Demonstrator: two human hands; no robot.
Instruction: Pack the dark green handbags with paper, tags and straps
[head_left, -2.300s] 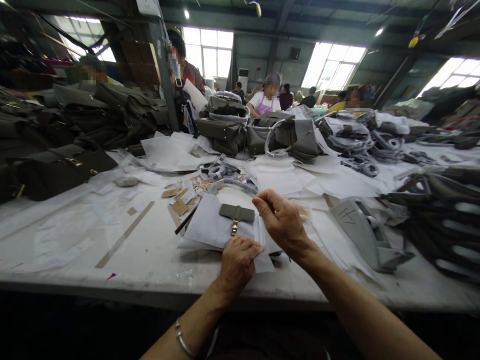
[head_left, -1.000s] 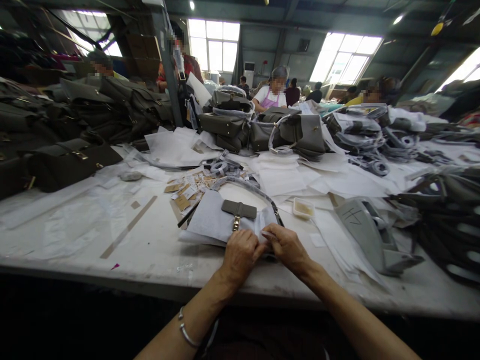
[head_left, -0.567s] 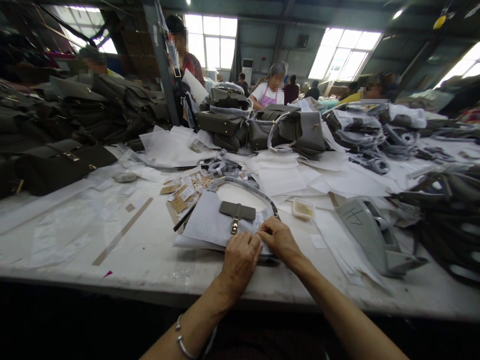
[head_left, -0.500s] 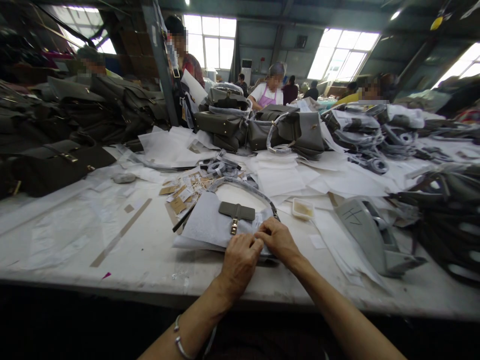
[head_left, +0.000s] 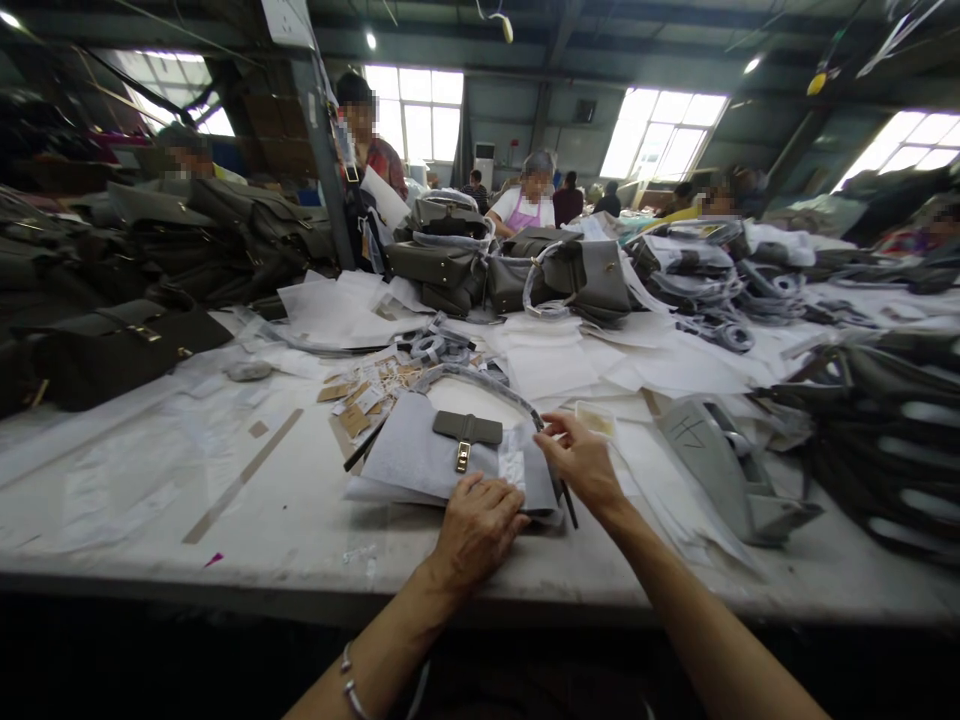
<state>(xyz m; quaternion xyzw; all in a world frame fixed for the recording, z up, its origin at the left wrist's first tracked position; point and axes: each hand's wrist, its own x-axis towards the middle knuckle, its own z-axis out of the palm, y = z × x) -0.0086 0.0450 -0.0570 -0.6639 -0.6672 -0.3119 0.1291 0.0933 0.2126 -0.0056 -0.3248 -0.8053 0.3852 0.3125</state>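
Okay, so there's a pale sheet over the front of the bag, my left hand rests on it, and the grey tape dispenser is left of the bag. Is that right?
Not quite: the head view shows the grey tape dispenser to the right of the bag. The pale sheet and your left hand are as you say.

Dark handbag lies at nine o'clock; grey tape dispenser sits at four; bright paned window, one.

The left hand rests on a paper-covered handbag, the right hand beside its handle.
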